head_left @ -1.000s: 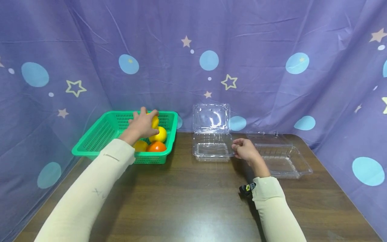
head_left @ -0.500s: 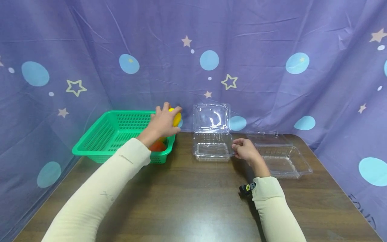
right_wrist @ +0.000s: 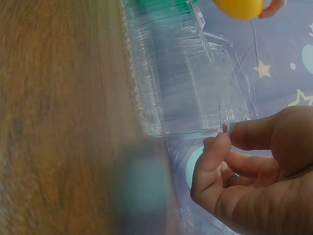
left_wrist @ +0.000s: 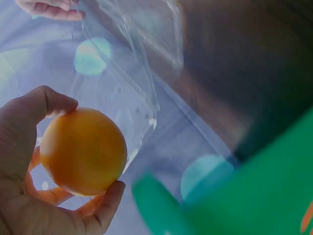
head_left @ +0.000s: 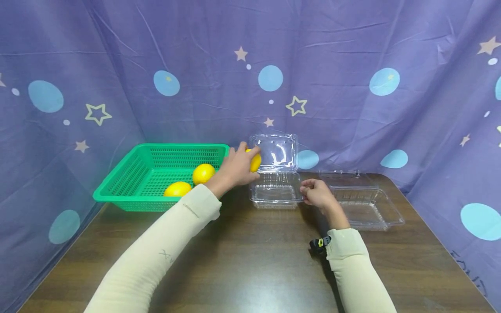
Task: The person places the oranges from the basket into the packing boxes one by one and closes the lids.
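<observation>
My left hand [head_left: 234, 168] grips a round yellow fruit [head_left: 256, 161], thumb and fingers spread around its sides. It hovers at the left side of an open clear plastic clamshell box [head_left: 274, 202], overlapping the upright lid [head_left: 270, 145] in the head view. Seen from the left wrist, the fruit [left_wrist: 84, 152] looks smooth and more orange. My right hand [head_left: 318, 194] pinches the box's right rim; in the right wrist view the thumb and forefinger meet at the rim corner [right_wrist: 226, 128]. Two yellow fruits [head_left: 203, 174] lie in a green basket [head_left: 129, 199].
A second open clear box [head_left: 368, 224] stands right of my right hand. Behind the brown table [head_left: 250, 261] hangs a purple curtain [head_left: 332, 52] with stars and dots. My left forearm covers the basket's front right corner. A black strap [head_left: 320, 244] circles my right wrist.
My left hand has lifted the yellow fruit out of the basket and carried it right, to beside the clear box. The right hand has stayed at the rim.
</observation>
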`<state>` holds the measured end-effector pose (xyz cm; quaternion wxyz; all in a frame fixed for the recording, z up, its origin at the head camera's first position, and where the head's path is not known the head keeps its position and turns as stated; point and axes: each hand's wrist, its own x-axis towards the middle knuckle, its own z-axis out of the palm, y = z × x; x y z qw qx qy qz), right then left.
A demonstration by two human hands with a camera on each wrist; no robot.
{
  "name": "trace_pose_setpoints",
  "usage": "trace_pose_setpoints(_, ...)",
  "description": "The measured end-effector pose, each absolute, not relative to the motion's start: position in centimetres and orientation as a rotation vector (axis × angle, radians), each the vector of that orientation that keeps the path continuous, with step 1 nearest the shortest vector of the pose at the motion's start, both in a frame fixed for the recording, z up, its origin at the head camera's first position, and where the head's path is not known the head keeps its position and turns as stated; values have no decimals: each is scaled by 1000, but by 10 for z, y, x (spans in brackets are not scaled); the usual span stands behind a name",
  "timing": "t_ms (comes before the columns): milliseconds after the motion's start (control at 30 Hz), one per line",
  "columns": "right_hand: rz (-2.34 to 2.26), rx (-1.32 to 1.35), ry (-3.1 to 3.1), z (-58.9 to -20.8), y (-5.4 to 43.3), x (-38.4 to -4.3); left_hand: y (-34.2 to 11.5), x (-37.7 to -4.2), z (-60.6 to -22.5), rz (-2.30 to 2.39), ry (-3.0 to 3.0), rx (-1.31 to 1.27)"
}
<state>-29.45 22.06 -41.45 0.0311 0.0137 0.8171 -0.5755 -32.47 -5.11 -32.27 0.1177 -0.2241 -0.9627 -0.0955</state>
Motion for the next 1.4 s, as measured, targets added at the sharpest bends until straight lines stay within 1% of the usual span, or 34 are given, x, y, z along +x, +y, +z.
trace_pose_setpoints(233, -1769, 30, 2533, -415, 222, -295, -30, -321, -338, -304, -2870, -614)
trace_pose_setpoints(700, -1762, 38, 2535, -412, 221, -294, -5, -318, -368, -372, -2915, -558)
trace_pose_setpoints(933, -1769, 27, 2522, -413, 221, -293, 3, -321, -381, -338, -2927, -556)
trace_pose_setpoints(1400, -1767, 33, 2521, -413, 220, -293, 10, -327, -392, -337, -2952, -524)
